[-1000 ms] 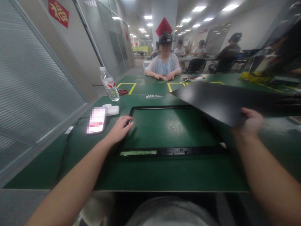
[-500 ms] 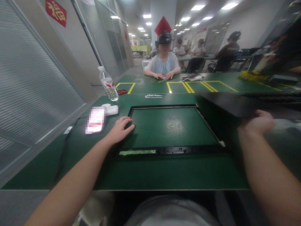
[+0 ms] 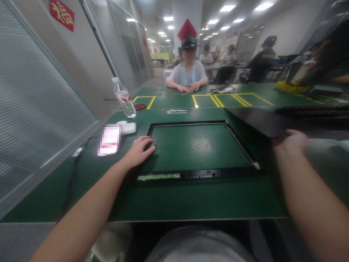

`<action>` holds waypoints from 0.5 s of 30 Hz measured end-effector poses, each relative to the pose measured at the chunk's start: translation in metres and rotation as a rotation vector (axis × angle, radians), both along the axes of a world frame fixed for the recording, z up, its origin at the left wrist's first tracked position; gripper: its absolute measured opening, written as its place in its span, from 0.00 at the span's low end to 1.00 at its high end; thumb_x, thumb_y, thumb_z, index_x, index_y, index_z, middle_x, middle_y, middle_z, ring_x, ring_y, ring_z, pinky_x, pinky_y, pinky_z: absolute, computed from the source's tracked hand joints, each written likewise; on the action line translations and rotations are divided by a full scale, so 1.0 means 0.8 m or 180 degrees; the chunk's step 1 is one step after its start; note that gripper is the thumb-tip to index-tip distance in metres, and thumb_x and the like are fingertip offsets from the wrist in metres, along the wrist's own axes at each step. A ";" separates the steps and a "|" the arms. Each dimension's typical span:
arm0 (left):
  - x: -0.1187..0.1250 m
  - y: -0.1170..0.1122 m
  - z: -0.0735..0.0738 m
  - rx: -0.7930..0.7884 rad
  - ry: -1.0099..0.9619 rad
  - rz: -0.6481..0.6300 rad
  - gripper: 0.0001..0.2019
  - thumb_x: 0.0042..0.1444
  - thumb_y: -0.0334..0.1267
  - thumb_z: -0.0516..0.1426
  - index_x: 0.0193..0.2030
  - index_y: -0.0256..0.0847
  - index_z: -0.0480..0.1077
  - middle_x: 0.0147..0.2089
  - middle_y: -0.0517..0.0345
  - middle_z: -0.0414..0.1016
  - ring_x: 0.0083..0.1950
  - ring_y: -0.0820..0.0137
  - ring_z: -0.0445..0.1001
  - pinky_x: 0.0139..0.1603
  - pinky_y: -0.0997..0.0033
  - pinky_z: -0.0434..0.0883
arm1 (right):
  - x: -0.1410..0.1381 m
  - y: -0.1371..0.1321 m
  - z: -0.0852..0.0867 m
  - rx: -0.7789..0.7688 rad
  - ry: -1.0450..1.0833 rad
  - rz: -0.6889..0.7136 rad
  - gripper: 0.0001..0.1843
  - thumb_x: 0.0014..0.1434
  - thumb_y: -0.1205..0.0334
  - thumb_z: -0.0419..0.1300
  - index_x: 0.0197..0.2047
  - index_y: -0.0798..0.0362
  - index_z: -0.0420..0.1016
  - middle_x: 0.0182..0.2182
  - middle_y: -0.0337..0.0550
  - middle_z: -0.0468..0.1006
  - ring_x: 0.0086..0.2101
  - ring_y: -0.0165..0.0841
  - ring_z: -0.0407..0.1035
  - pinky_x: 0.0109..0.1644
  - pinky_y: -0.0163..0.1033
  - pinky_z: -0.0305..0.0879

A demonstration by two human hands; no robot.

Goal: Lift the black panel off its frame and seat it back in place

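Note:
A thin black rectangular frame (image 3: 223,172) lies flat on the green table, a pale green strip (image 3: 159,177) along its near bar. My left hand (image 3: 140,151) rests over the frame's left side, thumb and fingers apart, covering part of that bar. On the right, my right hand (image 3: 293,142) is closed on the near edge of a flat dark panel (image 3: 257,120), which is tilted and raised above the table. Some of the right fingers are hidden beneath the panel, and its far right part is blurred.
Left of the frame are a lit phone (image 3: 109,140), a white case (image 3: 127,127), a water bottle (image 3: 124,98) and red-handled scissors (image 3: 140,106). Small white pieces (image 3: 176,111) lie behind the frame. A person (image 3: 188,74) sits across the green table (image 3: 196,203).
My right hand has shifted slightly left with the dark panel. My left hand stays on the frame's left side. The whole view has moved a little.

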State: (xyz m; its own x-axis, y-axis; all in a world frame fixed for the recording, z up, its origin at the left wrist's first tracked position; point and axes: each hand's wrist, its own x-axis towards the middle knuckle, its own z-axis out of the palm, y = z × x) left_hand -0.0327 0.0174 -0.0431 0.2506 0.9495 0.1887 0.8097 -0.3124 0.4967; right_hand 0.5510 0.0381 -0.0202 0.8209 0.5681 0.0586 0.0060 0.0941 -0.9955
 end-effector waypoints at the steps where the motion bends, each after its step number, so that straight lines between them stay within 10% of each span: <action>1: 0.000 0.000 0.000 0.0000 -0.0007 0.0002 0.28 0.64 0.61 0.56 0.58 0.43 0.79 0.68 0.38 0.73 0.73 0.41 0.68 0.78 0.34 0.60 | -0.003 -0.001 0.001 -0.0052 0.0204 -0.0059 0.16 0.43 0.65 0.52 0.35 0.44 0.51 0.34 0.42 0.66 0.38 0.39 0.75 0.46 0.49 0.77; 15: 0.000 0.000 0.000 -0.0042 0.0128 -0.0014 0.29 0.65 0.62 0.55 0.59 0.42 0.79 0.70 0.37 0.71 0.74 0.39 0.66 0.78 0.33 0.59 | -0.015 -0.011 0.001 -0.0493 0.1279 -0.0236 0.17 0.43 0.69 0.50 0.38 0.44 0.57 0.45 0.49 0.76 0.40 0.40 0.77 0.46 0.51 0.76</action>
